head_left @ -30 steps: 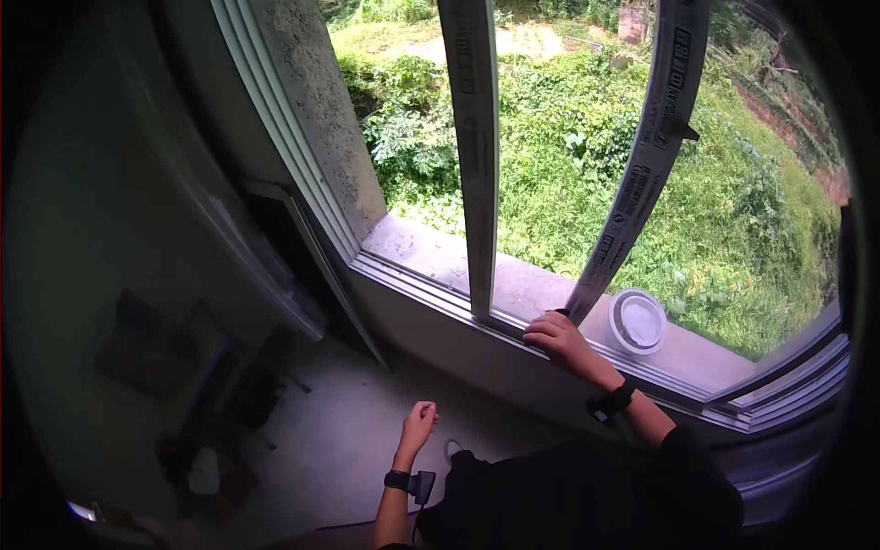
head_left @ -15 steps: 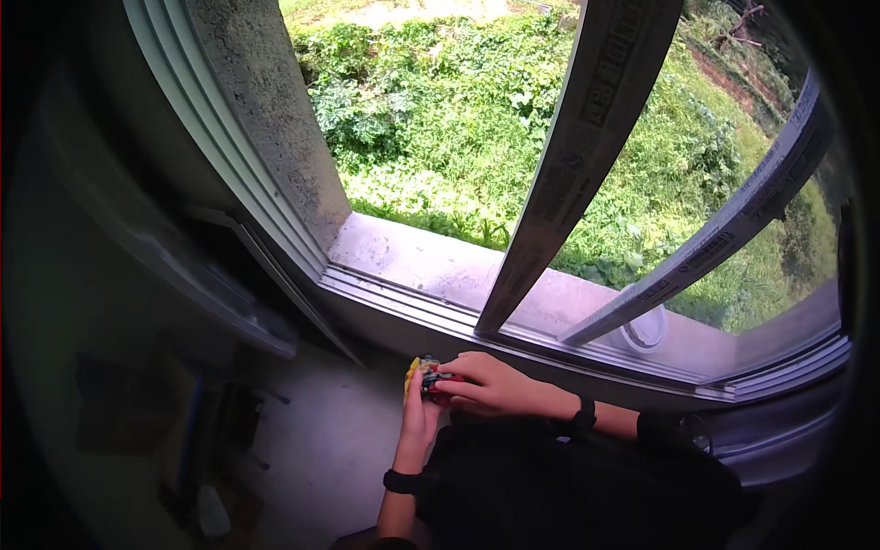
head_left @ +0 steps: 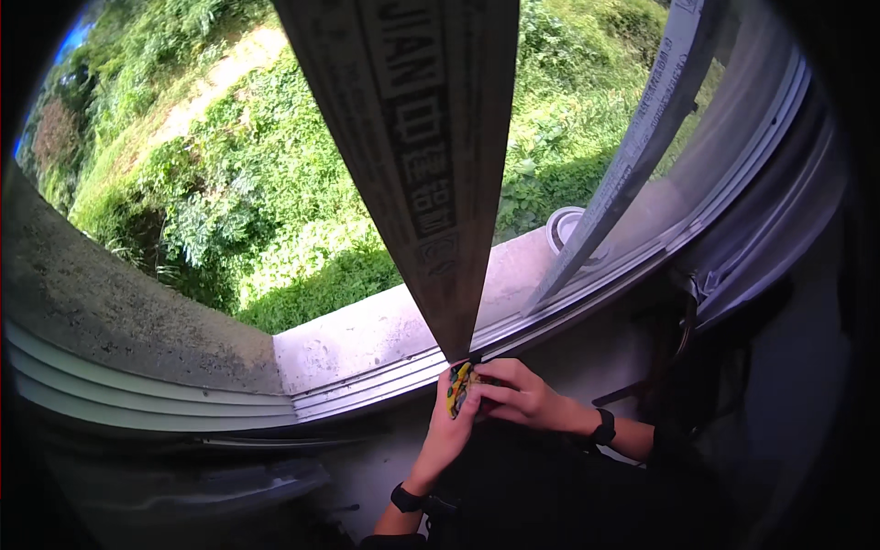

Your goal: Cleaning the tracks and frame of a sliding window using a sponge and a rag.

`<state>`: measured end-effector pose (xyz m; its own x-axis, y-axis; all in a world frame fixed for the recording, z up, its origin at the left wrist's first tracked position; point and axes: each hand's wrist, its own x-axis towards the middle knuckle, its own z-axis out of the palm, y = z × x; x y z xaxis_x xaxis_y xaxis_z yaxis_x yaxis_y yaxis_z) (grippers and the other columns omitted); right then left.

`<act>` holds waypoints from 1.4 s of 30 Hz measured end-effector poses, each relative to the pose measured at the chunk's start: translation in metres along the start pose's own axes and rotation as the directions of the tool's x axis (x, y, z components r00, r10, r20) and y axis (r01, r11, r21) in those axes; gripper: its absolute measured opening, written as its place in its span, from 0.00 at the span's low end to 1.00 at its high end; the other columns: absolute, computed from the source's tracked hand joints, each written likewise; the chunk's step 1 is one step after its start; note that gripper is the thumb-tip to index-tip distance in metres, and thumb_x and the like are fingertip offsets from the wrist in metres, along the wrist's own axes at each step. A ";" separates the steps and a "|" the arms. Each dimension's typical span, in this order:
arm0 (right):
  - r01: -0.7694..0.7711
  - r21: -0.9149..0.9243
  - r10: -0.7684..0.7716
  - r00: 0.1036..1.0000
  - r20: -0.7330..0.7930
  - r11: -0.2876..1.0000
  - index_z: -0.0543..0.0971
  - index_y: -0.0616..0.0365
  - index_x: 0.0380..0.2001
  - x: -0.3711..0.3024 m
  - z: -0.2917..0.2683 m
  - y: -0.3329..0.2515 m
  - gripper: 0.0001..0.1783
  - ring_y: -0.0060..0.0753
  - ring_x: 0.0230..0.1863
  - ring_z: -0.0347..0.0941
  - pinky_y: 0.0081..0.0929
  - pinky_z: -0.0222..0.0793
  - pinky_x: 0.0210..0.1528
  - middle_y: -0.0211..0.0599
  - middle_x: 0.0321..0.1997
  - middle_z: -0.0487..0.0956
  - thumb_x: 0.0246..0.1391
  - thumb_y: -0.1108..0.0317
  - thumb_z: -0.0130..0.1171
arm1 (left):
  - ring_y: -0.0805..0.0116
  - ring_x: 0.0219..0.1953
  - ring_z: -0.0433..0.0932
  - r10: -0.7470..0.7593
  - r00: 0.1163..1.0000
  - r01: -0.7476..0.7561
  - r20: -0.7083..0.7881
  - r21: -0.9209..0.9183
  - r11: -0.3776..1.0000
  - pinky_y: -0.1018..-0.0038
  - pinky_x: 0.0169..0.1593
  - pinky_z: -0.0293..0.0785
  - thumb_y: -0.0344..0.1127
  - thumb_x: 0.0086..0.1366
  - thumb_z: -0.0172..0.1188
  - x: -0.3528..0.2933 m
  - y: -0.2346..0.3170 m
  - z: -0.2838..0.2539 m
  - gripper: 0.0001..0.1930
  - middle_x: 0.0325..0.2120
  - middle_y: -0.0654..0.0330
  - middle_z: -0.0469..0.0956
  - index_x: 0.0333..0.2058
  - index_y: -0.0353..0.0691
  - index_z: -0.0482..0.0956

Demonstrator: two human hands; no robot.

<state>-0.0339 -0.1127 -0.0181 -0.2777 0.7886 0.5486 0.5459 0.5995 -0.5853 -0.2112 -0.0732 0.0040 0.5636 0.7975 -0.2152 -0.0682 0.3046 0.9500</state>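
Note:
A small multicoloured object (head_left: 457, 390), with yellow, green, red and dark parts, is held between my two hands just inside the window. Its exact kind is too small to make out. My left hand (head_left: 447, 434) is wrapped round its left and lower side, thumb pressed against it. From the right, my right hand (head_left: 527, 396) closes its bent fingers on the other side of the object and covers part of it. Both wrists carry dark bands.
A window frame with a metal track (head_left: 367, 390) runs in front of me, beyond it a pale concrete sill (head_left: 344, 344). A wide upright bar (head_left: 431, 183) and a slimmer slanted bar (head_left: 623, 174) rise there. A white round container (head_left: 566, 229) stands on the sill. Green plants (head_left: 302, 183) grow outside.
The whole view has turned, with the window edge swinging round and the wide bar now nearer the middle. Both hands still hold the multicoloured object, which now shows a different side.

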 end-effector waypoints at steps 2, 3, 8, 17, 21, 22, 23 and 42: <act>-0.093 -0.031 0.089 0.990 -0.110 0.995 0.75 0.51 0.50 0.001 -0.001 -0.011 0.32 0.47 0.54 0.67 0.38 0.67 0.53 0.44 0.55 0.69 0.36 0.71 0.71 | 0.66 0.52 0.67 -0.047 0.988 0.031 0.145 0.111 0.993 0.72 0.54 0.66 0.47 0.68 0.51 0.007 0.011 -0.011 0.30 0.49 0.51 0.67 0.60 0.34 0.55; -0.144 -0.011 0.140 0.974 -0.181 0.989 0.75 0.52 0.49 -0.002 0.000 -0.017 0.31 0.46 0.53 0.67 0.37 0.68 0.52 0.44 0.56 0.69 0.36 0.71 0.71 | 0.66 0.52 0.67 -0.061 0.979 0.035 0.194 0.133 0.990 0.72 0.54 0.66 0.47 0.68 0.51 0.009 0.018 -0.012 0.30 0.49 0.51 0.67 0.60 0.34 0.55; -0.143 -0.328 -0.046 0.862 -0.505 0.934 0.77 0.50 0.47 0.009 -0.028 -0.030 0.34 0.42 0.47 0.68 0.33 0.68 0.44 0.42 0.54 0.70 0.29 0.74 0.71 | 0.57 0.51 0.67 0.602 0.748 -0.630 0.280 0.585 0.511 0.67 0.54 0.66 0.41 0.60 0.62 0.022 0.039 -0.021 0.33 0.49 0.48 0.65 0.59 0.34 0.58; -0.175 -0.623 -0.318 0.737 -0.596 0.762 0.80 0.45 0.41 0.059 -0.027 0.022 0.24 0.41 0.46 0.60 0.33 0.64 0.47 0.33 0.47 0.65 0.35 0.72 0.68 | 0.68 0.46 0.65 0.874 0.485 -0.786 -0.001 0.439 0.436 0.71 0.51 0.61 0.51 0.69 0.48 0.100 0.076 -0.008 0.27 0.43 0.55 0.66 0.53 0.31 0.62; -0.119 -0.596 -0.269 0.811 -0.520 0.794 0.79 0.47 0.37 0.005 0.036 0.068 0.18 0.42 0.47 0.63 0.34 0.68 0.47 0.33 0.48 0.68 0.38 0.72 0.65 | 0.76 0.29 0.58 0.924 0.380 -0.772 -0.039 0.537 0.340 0.76 0.35 0.57 0.51 0.71 0.43 0.109 0.061 0.001 0.21 0.28 0.65 0.62 0.42 0.34 0.64; -0.126 -0.608 -0.219 0.860 -0.461 0.784 0.79 0.47 0.37 -0.004 0.036 0.069 0.17 0.42 0.47 0.64 0.34 0.69 0.47 0.32 0.47 0.69 0.38 0.72 0.64 | 0.77 0.29 0.58 0.901 0.431 -0.770 -0.049 0.500 0.396 0.77 0.33 0.56 0.51 0.71 0.43 0.105 0.063 0.004 0.21 0.27 0.66 0.61 0.41 0.35 0.64; -0.132 -0.620 -0.166 0.902 -0.399 0.773 0.79 0.47 0.36 -0.011 0.038 0.070 0.16 0.42 0.47 0.64 0.33 0.70 0.47 0.32 0.47 0.70 0.39 0.71 0.64 | 0.79 0.28 0.57 0.874 0.482 -0.764 -0.057 0.462 0.451 0.78 0.32 0.56 0.51 0.71 0.43 0.103 0.063 0.005 0.20 0.27 0.67 0.61 0.40 0.36 0.64; -0.190 -0.567 -0.070 0.912 -0.405 0.802 0.80 0.50 0.38 -0.005 0.030 0.056 0.19 0.41 0.46 0.65 0.31 0.69 0.45 0.36 0.48 0.69 0.35 0.72 0.62 | 0.75 0.33 0.62 0.911 0.396 -0.700 -0.117 0.603 0.382 0.76 0.39 0.61 0.52 0.71 0.42 0.111 0.050 -0.002 0.23 0.30 0.63 0.65 0.44 0.33 0.66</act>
<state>-0.0258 -0.0793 -0.0715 0.0285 0.6217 0.7827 0.9384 0.2530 -0.2352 -0.1534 0.0312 0.0269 0.0650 0.6544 0.7533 0.0763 -0.7560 0.6501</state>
